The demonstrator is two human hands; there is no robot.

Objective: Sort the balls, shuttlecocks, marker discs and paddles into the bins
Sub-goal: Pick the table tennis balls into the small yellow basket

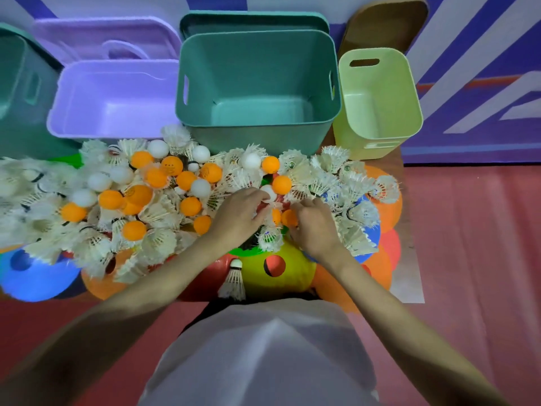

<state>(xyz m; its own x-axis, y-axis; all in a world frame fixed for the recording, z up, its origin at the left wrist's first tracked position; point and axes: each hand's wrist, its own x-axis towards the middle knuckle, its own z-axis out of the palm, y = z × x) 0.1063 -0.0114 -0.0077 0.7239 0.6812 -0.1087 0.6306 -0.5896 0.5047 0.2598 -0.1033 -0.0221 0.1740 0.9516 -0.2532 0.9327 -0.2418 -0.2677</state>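
Observation:
A heap of white feather shuttlecocks (322, 183) mixed with orange balls (137, 194) and white balls (158, 148) covers the table. Coloured marker discs lie underneath, among them a yellow disc (278, 273) and a blue disc (32, 276). My left hand (240, 215) reaches into the middle of the heap, fingers curled at a white ball (268, 192). My right hand (313, 221) sits beside it, fingers curled on an orange ball (289, 218). How firmly either hand grips its ball is partly hidden. No paddle shows.
Behind the heap stand a purple bin (114, 101), a large teal bin (257, 92), a light green bin (377, 104) and another teal bin (17, 92) at far left. Lids lean against the wall. A lone shuttlecock (234, 279) lies near the front edge.

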